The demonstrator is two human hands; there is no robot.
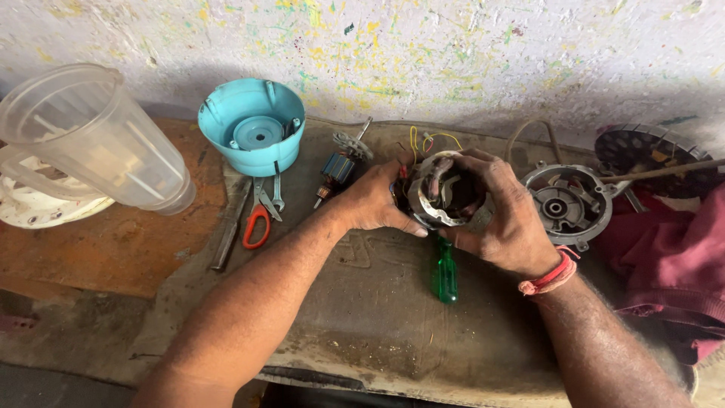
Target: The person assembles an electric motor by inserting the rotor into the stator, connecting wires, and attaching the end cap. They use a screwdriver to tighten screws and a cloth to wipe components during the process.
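Observation:
Both my hands grip a round motor stator (439, 195), a metal ring with copper windings and yellow and red wires rising from its far side. My left hand (375, 200) clasps its left side, thumb along the lower rim. My right hand (507, 219) wraps the right side, fingers curled over the top edge; a red thread band circles that wrist. Just under the stator lies a screwdriver with a green see-through handle (444, 272). A motor armature (337, 171) with a blue-wrapped core rests just left of my left hand.
A turquoise plastic housing (253, 125) stands at the back. Red-handled pliers (258, 219) and a dark metal bar (230, 230) lie beneath it. A clear jug (98, 140) rests at the left. A grey metal motor cover (568, 202) and maroon cloth (668, 257) sit at the right.

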